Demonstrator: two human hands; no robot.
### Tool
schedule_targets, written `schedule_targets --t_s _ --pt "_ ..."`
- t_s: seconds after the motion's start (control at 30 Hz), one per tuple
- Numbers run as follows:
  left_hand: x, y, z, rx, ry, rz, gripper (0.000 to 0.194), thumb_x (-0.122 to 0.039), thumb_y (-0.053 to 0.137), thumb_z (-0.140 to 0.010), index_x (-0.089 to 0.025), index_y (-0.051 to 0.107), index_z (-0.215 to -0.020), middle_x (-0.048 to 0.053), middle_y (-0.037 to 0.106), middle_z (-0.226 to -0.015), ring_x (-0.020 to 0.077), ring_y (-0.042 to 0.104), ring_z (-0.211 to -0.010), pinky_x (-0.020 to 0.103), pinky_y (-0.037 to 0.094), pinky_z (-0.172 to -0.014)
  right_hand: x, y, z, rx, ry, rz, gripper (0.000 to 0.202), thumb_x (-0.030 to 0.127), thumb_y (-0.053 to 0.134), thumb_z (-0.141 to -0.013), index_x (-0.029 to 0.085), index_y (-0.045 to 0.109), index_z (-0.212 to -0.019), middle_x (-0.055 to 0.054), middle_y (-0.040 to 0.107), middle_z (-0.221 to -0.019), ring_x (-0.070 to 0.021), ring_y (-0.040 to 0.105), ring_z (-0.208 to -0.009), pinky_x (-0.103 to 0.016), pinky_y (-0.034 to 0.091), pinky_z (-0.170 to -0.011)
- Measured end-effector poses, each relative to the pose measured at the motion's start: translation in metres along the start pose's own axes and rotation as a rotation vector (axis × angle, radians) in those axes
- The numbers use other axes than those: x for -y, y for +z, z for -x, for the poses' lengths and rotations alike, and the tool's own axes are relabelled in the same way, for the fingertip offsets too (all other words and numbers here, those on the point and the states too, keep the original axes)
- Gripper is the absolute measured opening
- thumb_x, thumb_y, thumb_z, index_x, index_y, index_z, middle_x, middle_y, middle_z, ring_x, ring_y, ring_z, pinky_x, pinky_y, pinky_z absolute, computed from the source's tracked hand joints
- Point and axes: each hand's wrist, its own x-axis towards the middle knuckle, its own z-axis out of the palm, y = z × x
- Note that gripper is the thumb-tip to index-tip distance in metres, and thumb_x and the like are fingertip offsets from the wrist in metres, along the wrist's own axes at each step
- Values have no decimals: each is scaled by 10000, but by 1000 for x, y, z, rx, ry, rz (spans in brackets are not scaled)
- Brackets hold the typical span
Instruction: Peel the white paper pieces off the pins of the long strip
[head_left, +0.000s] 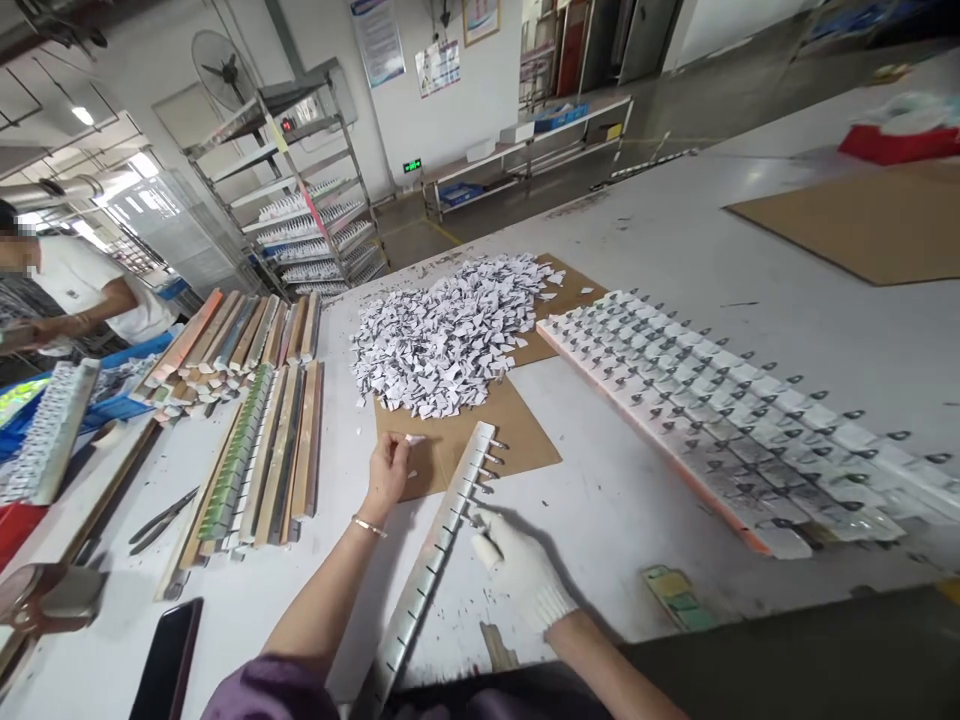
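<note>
My left hand [388,470], bare with a thin bracelet, pinches a small white paper piece [414,439] over the brown cardboard sheet [525,440]. My right hand [517,565], in a white knit glove, rests its fingertips on a long white slotted strip [439,540] that runs diagonally from the table's front edge toward the cardboard. A few metal hooks [491,460] stick out at the strip's far end. A big heap of small folded white paper pieces [450,325] lies just beyond my hands.
A wide batch of filled strips with hooks [720,410] lies to the right. Stacks of long strips [255,440] lie left, with pliers [161,518] and a phone [169,660]. A person in a white shirt [82,290] stands at far left. A shelf rack [300,200] stands behind.
</note>
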Motion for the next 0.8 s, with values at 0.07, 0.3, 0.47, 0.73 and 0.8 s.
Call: schedule_targets --t_s 0.07,0.3,0.47,0.73,0.8 --pt "-10 -9 36 101 -96 175 332 -522 504 -940 -197 518 -874 -5 610 -722 141 579 -646 285 493 -663 12 -8 3 -50 -1 -86 387 307 448 -942 230 609 -1285 -71 716 -1234 -221 664 -1128 -337 503 -974" --pt "-49 -20 132 292 -317 595 356 -508 686 -872 -183 539 -879 -23 602 -719 109 546 -641 253 445 -668 57 -13 20 105 -115 -120 348 373 411 -964 210 668 -1133 -44 756 -979 -174 677 -824 -282 494 -767" --pt "-51 -30 148 392 -252 394 318 -487 648 -899 -175 626 -959 -27 547 -700 117 486 -625 245 390 -605 60 -19 30 307 -140 138 310 343 403 -973 222 685 -1014 -44 748 -941 -185 672 -850 -273 422 -711" --pt "-49 -7 174 91 -13 40 206 -375 615 -918 -204 704 -846 73 685 -834 205 604 -813 338 462 -793 59 -16 41 411 -85 547 271 316 430 -978 167 650 -1031 -98 742 -906 -217 690 -812 -299 334 -612" --pt "-50 -6 170 120 -183 223 297 -458 611 -923 -189 721 -868 65 686 -796 186 600 -746 321 469 -744 56 -19 44 372 -95 494 270 332 438 -979 181 652 -1042 -83 743 -921 -209 685 -816 -296 339 -625"
